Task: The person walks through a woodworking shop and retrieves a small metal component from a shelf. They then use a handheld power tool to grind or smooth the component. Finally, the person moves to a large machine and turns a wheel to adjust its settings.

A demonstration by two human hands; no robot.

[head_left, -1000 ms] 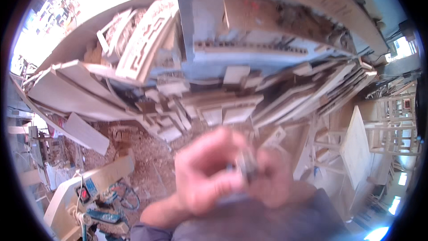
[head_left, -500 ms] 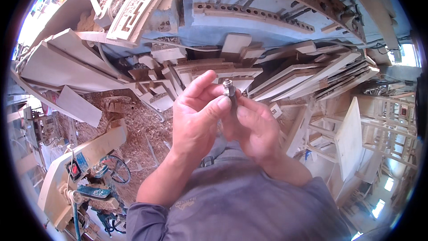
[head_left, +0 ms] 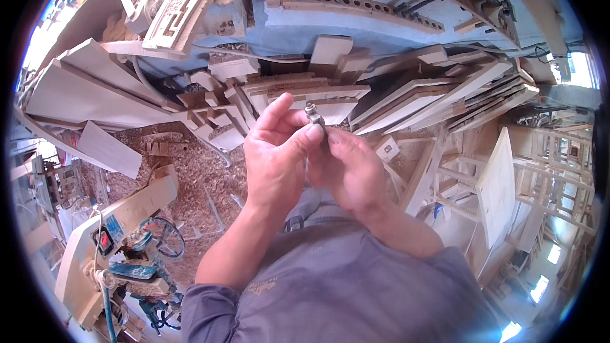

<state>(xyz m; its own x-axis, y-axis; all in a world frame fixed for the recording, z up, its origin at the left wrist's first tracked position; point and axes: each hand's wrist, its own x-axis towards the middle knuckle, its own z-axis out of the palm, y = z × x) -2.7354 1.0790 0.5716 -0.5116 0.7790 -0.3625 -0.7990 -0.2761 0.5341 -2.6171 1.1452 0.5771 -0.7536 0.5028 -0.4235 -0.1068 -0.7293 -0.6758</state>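
Observation:
A short metal router bit [head_left: 311, 112] with a round, stepped tip stands nearly upright in front of my chest, held between both hands. My left hand [head_left: 273, 162] pinches it just below the tip between thumb and fingers, and its index finger points up, away from the metal. Closed round the lower part is my right hand [head_left: 357, 174], its thumb lying along the side. The fingers cover most of the bit's lower end.
Wooden offcuts and boards [head_left: 305, 92] lean along the blue wall [head_left: 356, 32]. A cream machine with a handwheel [head_left: 166, 239] stands at lower left, above shavings on the floor [head_left: 197, 216]. Wooden frames [head_left: 470, 181] and an upright panel [head_left: 497, 187] stand at right.
Both hands and the bit have shifted slightly left in the picture. The bit now leans a little more to the left, and both hands still grip it.

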